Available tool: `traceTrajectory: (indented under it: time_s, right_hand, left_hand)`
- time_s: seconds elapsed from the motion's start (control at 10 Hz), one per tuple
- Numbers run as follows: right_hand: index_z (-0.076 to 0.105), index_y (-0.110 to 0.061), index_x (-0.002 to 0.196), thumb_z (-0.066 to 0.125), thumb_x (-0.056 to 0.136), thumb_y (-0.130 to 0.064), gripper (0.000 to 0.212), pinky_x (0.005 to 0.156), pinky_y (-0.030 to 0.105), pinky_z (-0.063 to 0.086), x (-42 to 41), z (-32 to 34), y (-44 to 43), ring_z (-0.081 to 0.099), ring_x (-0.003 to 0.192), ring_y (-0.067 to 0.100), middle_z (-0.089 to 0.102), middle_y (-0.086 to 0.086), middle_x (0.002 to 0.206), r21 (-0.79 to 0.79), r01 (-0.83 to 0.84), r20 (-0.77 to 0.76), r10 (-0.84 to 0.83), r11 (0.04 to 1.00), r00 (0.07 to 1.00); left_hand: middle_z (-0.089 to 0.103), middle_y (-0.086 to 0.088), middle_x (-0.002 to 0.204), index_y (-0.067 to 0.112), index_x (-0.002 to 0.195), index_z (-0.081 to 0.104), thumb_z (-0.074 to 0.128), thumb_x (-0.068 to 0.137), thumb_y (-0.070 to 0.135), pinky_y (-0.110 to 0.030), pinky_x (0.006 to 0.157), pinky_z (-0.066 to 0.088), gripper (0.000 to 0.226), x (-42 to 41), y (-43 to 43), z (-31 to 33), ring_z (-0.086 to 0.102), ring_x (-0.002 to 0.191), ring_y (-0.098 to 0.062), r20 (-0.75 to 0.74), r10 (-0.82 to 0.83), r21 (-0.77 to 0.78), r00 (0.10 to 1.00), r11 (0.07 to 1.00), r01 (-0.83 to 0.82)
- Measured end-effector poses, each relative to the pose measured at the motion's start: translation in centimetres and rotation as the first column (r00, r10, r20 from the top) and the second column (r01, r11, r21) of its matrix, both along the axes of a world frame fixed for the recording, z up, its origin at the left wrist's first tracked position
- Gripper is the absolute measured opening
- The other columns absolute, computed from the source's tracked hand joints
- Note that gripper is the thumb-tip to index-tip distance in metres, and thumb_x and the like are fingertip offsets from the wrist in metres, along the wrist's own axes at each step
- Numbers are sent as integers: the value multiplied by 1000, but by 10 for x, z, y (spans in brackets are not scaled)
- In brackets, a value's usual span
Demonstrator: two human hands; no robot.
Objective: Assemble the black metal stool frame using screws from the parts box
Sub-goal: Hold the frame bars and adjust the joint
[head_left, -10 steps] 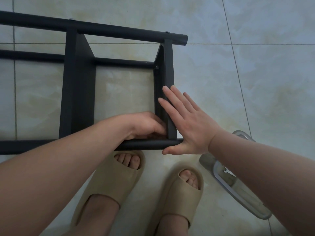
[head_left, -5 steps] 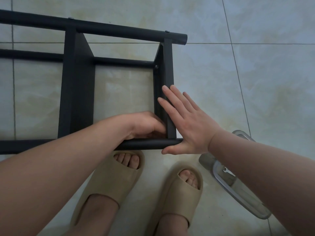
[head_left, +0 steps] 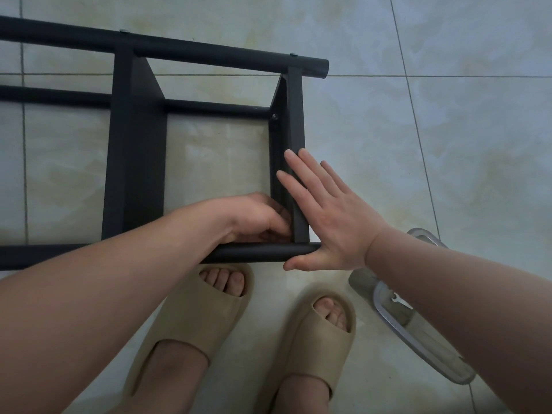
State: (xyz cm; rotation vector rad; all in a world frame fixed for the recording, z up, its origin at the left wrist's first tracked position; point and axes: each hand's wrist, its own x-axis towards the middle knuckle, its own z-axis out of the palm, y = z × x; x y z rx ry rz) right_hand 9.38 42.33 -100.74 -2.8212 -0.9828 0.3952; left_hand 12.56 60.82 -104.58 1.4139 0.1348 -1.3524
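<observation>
The black metal stool frame (head_left: 137, 162) lies on its side on the tiled floor, filling the upper left. My right hand (head_left: 325, 216) is flat with straight fingers, pressing against the frame's right crossbar and the end of the near tube. My left hand (head_left: 257, 218) sits inside the frame's near right corner with its fingers curled at the joint; what the fingertips hold is hidden. A clear plastic parts box (head_left: 418, 327) lies on the floor at the lower right, partly under my right forearm.
My two feet in beige slippers (head_left: 209, 321) stand just in front of the frame's near tube. Pale floor tiles (head_left: 448, 130) stretch to the right of the frame. Screw heads show on the far tube (head_left: 292, 54) and on the inner crossbar joint.
</observation>
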Motion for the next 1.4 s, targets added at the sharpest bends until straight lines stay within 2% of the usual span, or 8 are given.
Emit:
traceTrajectory:
  time_s: [0.2,0.3,0.4,0.5,0.7,0.9,1.2,1.4]
  right_hand:
    - [14,-5,161,42,76,-91,124,124,57,14,0,0,0,-7,156,31,-3,15,169,-2,0,-1,0,1000,1000]
    - [15,-5,160,41,76,-91,124,124,57,15,0,0,0,-5,156,32,-2,15,169,-1,-3,10,3,1000,1000]
    - [15,-5,160,40,76,-91,123,124,57,16,0,-1,0,-5,156,32,-1,16,169,4,-4,16,4,1000,1000]
    - [14,-5,160,39,76,-92,123,124,57,16,0,-1,0,-5,156,32,-2,16,169,1,-4,18,4,1000,1000]
    - [14,-5,160,41,76,-91,123,125,56,14,0,-2,0,-4,156,32,-1,16,169,13,0,19,0,1000,1000]
    - [14,-6,160,41,76,-91,123,125,55,12,0,-2,-1,-5,156,31,-2,15,169,11,0,22,0,1000,1000]
    - [15,-5,160,41,76,-91,123,125,55,14,0,-2,-1,-5,156,31,-1,15,169,14,-2,24,2,1000,1000]
    - [15,-5,161,43,76,-91,123,124,56,14,0,-1,0,-5,156,32,-1,15,169,10,4,17,-4,1000,1000]
  left_hand:
    - [67,-12,75,3,85,67,56,86,-14,-27,65,56,19,1,2,0,69,70,-21,-49,23,-66,999,997,-26]
    - [69,-10,74,3,88,68,55,87,-15,-26,64,57,22,1,2,0,70,70,-19,-77,33,-95,996,995,-40]
    - [71,-10,77,3,89,70,54,87,-14,-25,64,56,24,1,4,1,71,71,-18,-108,28,-118,994,992,-41]
    - [72,-10,78,8,82,74,56,88,-7,-27,65,56,24,1,4,1,71,73,-20,-106,4,-109,994,994,-15]
    - [68,-10,72,4,84,71,61,85,-6,-26,63,55,14,0,3,0,67,67,-21,-6,-21,-11,1000,1000,21]
    - [67,-13,77,5,82,70,59,86,-11,-30,72,56,20,0,3,-1,68,73,-23,-29,13,-44,1000,999,-14]
    - [68,-10,76,4,89,68,55,88,-13,-26,69,57,21,1,5,3,69,72,-19,-51,8,-94,999,996,-13]
    - [69,-15,81,0,90,70,61,89,-3,-31,72,54,10,-1,2,4,67,76,-25,-17,9,-62,1000,998,-10]
